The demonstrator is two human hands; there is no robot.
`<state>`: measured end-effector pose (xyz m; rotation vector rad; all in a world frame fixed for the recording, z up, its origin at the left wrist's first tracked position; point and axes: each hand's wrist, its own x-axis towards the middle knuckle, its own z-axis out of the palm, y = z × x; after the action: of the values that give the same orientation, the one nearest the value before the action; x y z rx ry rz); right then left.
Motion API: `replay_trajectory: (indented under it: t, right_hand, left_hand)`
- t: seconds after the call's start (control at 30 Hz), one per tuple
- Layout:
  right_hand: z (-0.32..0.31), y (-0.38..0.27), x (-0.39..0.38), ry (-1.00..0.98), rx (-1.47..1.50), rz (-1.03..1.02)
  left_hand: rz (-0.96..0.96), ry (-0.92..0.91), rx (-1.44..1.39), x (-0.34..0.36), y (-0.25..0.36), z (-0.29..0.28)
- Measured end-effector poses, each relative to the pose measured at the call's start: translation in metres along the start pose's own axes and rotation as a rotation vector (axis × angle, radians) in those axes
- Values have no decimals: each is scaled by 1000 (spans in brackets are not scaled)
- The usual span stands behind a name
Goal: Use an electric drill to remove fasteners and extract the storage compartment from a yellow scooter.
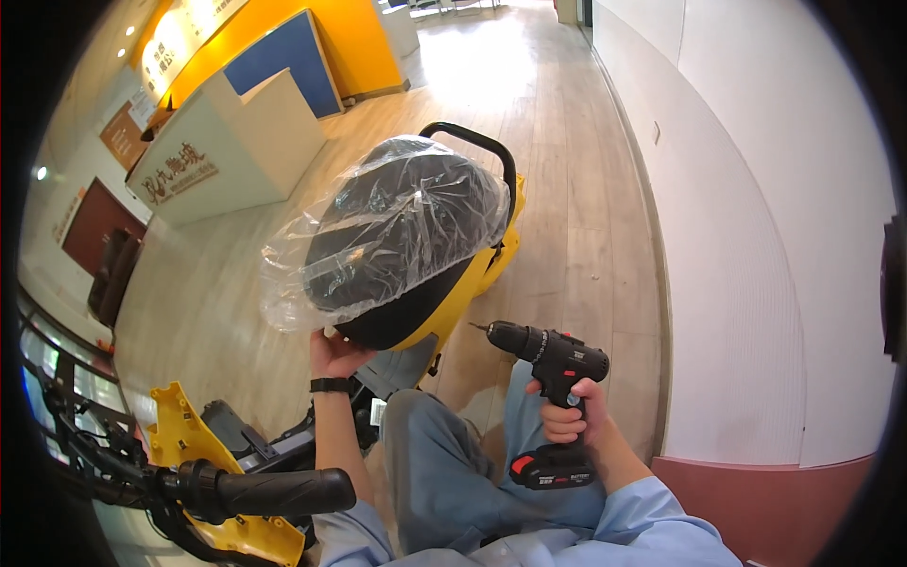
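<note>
My right hand is wrapped round the grip of a black cordless drill, its thin bit pointing left toward a yellow and black scooter. My left hand, with a dark band on the wrist, reaches under the front end of the scooter's black seat. Its fingers are hidden there, so I cannot see whether they grip anything. Crinkled clear plastic film covers the seat. Yellow body panels run along the scooter's side below it.
At lower left, the handlebar grip juts toward me beside a yellow front panel. Behind the seat curves a black rail. A white wall runs along the right. A pale reception counter stands at far left.
</note>
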<state>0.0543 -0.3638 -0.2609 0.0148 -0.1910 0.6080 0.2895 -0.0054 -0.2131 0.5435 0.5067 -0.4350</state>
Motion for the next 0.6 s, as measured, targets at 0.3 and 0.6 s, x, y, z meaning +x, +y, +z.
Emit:
replay_trajectory:
  t: [0.3,0.6]
  right_hand:
    - [-6,1,5,-146,129,-89]
    - [30,-90,-42,538,-559,-514]
  left_hand:
    - [79,-8,-4,-6,3,-8]
    - [935,319,673,-28,-17,-7]
